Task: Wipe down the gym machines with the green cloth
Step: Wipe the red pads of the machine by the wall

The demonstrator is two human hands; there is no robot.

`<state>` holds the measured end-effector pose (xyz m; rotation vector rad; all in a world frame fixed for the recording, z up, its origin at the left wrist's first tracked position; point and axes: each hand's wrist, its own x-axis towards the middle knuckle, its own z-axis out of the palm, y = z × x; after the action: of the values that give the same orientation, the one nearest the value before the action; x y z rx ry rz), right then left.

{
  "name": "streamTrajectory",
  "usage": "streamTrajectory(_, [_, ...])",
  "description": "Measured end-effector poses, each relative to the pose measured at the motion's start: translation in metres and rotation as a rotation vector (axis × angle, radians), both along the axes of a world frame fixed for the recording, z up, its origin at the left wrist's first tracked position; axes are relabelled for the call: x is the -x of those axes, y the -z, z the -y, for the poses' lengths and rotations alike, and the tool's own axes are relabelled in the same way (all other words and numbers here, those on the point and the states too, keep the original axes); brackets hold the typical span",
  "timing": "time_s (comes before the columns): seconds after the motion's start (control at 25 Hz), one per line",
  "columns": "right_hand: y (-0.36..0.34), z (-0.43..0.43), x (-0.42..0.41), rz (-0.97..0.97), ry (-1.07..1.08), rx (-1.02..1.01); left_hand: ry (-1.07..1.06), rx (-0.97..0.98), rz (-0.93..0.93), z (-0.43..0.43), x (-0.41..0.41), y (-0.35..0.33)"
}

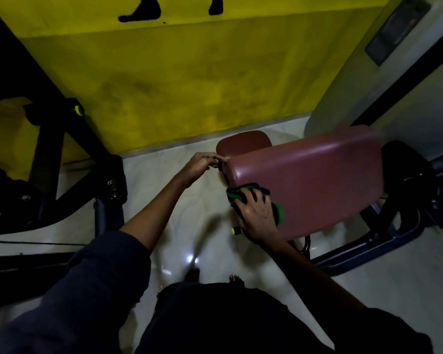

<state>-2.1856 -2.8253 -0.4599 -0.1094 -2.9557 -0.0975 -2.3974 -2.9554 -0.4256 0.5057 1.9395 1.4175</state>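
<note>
item: green cloth (234, 196), bunched, lying on the near left corner of the maroon pad (317, 180), under the right hand (257, 213), whose bent fingers clutch and press it to the vinyl. left hand (202, 166): at the pad's far left corner, fingertips curled on the edge, steadying. hands apart. handling, judged: cloth light, soft, apt to fold and slide on the glossy cover; best gripped as a wad under the palm. pad firm, smooth, fixed to its frame. smaller pad (243, 144) sits just beyond the maroon pad's left end.
</note>
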Motion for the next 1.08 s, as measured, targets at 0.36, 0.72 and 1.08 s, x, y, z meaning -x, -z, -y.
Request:
streamTrajectory(0.36, [0.028,-0.007,-0.042,0.022,-0.011,0.075,0.076,-0.054,-0.013,-0.003,0.013,0.006])
streamTrajectory(0.72, [0.031,0.002,-0.05,0.044,0.09,0.11,0.08,-0.033,-0.178,-0.01,-0.01,0.033])
streamTrajectory(1.08, [0.043,0.008,-0.075,0.05,0.091,0.156,0.032,0.018,-0.185,-0.01,-0.013,0.019])
